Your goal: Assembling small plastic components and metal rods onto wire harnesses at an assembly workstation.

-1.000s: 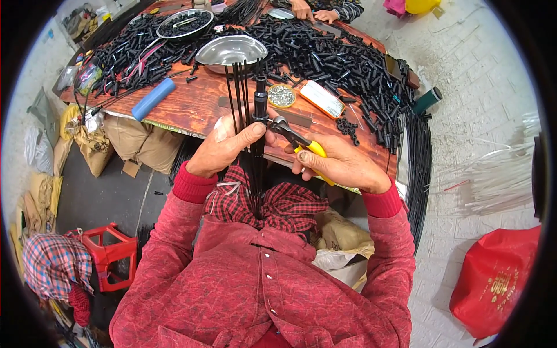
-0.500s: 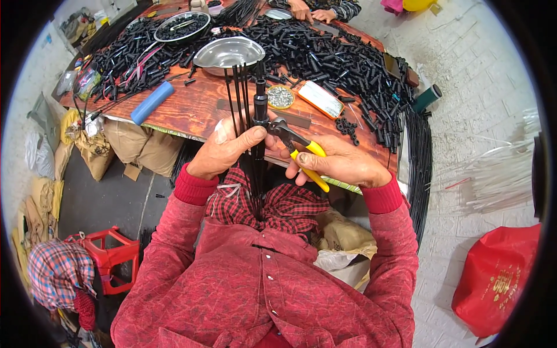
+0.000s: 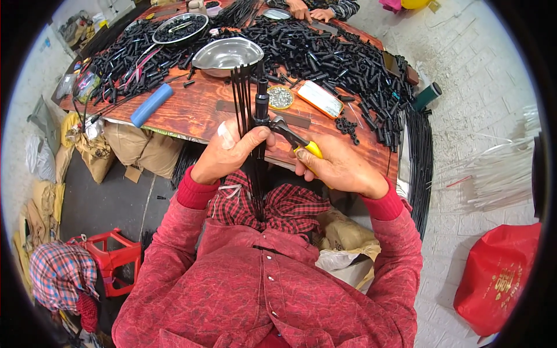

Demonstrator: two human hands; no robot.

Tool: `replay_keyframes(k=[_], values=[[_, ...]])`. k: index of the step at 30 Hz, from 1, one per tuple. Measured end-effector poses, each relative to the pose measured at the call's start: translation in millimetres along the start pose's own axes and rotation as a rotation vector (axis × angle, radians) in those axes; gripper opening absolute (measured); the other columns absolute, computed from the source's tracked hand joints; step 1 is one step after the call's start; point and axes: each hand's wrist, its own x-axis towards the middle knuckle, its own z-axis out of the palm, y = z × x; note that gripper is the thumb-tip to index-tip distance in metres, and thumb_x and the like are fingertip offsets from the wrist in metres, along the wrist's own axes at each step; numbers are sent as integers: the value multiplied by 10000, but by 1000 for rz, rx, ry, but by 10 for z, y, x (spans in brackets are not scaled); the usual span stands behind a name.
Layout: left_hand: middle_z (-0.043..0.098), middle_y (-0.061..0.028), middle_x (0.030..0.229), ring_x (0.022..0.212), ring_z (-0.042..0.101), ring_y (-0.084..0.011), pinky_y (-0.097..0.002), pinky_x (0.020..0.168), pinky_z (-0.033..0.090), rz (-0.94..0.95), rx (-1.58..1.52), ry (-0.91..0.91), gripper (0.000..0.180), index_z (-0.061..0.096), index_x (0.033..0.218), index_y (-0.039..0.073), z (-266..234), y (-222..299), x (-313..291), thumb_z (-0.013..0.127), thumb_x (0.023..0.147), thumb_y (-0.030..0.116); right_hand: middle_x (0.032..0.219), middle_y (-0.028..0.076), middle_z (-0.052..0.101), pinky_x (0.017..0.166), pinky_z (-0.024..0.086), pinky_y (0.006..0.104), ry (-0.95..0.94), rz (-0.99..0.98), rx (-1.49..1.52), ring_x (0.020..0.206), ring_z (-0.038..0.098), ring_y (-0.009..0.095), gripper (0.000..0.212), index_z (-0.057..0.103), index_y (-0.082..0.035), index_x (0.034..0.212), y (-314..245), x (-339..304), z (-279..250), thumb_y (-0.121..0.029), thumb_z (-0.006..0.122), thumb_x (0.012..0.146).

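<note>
My left hand point(image 3: 229, 153) is closed around a bundle of thin black rods point(image 3: 241, 95) and a stepped black tube-like fitting point(image 3: 261, 107), all standing roughly upright above my lap. White tape or a pad covers part of that hand near the thumb. In my right hand point(image 3: 343, 165) are pliers with yellow handles point(image 3: 314, 149), fingers wrapped round the grips. Their dark metal head sits against the fitting's lower collar, beside my left thumb. What exactly the jaws grip is too small to tell. The lower rods run down toward the red checked cloth point(image 3: 290, 203).
A red-brown wooden table point(image 3: 191, 98) bears a heap of black tubular parts point(image 3: 325, 55). On it stand a metal bowl point(image 3: 227, 53), a dish of small metal bits point(image 3: 281, 97), an orange-rimmed tray point(image 3: 320, 98) and a blue roll point(image 3: 152, 104). Another person's hands point(image 3: 310, 11) work at the far side.
My right hand has squeezed the plier handles together; they stood apart before, with more yellow showing. My left hand, rods and fitting have barely moved.
</note>
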Motion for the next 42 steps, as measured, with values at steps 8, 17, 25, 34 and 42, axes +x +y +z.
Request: replay_keyframes(k=[8,17,25,34,42], values=[[647,-38,791,770,615,-129,-286,710,503,18,95,35,248,583,1162,-19,25,-9,22,547,1001,166,728,155,661,593,514,385,139,4,-253,671,671,264,264,583,39,845,-177,-46,49,-197,544,957],[628,-52,841,821,591,-134,-296,769,491,-18,-135,20,277,541,1225,-14,-39,-44,-50,527,1010,160,795,75,684,562,522,296,-27,-41,44,700,665,135,259,603,18,908,-41,72,34,-208,505,991],[620,-51,855,825,586,-140,-300,779,487,-41,-182,-22,289,513,1225,-17,-30,-49,-39,528,1013,180,939,67,671,662,528,267,-266,134,206,778,637,109,319,528,-4,1236,-141,53,-131,-235,458,1027],[612,-40,806,779,589,-129,-296,743,486,-13,-39,21,252,522,1185,-17,38,-21,-6,517,1015,169,829,57,648,591,519,267,-233,121,56,700,620,104,290,533,-2,1162,-175,50,-180,-248,455,1030],[613,-50,783,742,591,-135,-298,700,484,5,208,27,201,577,1025,-22,136,-76,87,492,1021,160,739,211,630,596,500,445,185,-17,-479,704,655,346,252,583,43,885,-157,79,-30,-202,576,943]])
